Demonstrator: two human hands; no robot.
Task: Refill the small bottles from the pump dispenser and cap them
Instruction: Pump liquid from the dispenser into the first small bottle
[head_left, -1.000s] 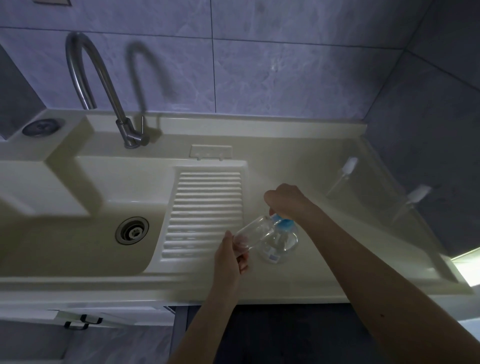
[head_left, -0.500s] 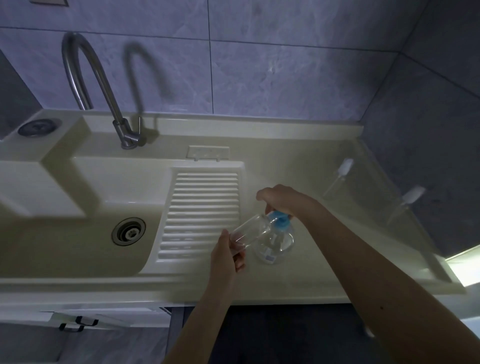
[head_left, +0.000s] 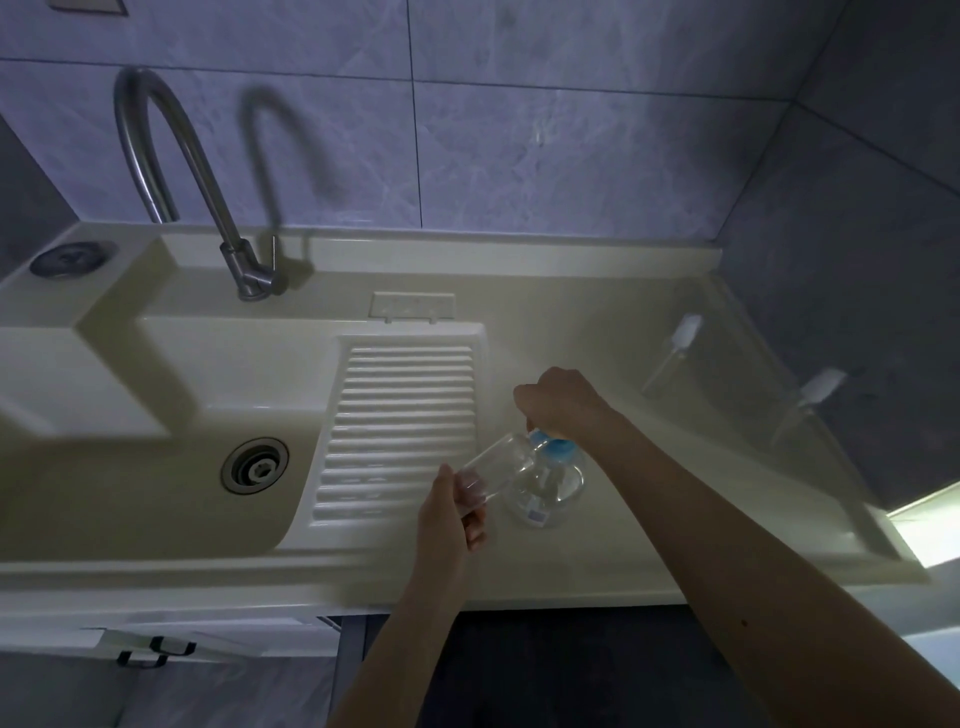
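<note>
Both hands were busy: the left hand (head_left: 451, 512) gripped a light, probably slippery small bottle (head_left: 496, 466) by its base, the right hand (head_left: 558, 402) curled over the pump dispenser (head_left: 549, 475)

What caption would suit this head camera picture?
Left hand tilts a small clear bottle to the blue-topped pump dispenser, right hand on top.

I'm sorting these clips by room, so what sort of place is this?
Probably a laundry or utility corner of a home. A cream sink basin has a ribbed built-in washboard beside its drain, a curved steel tap stands behind it, and grey marbled wall tiles line the corner.
</note>
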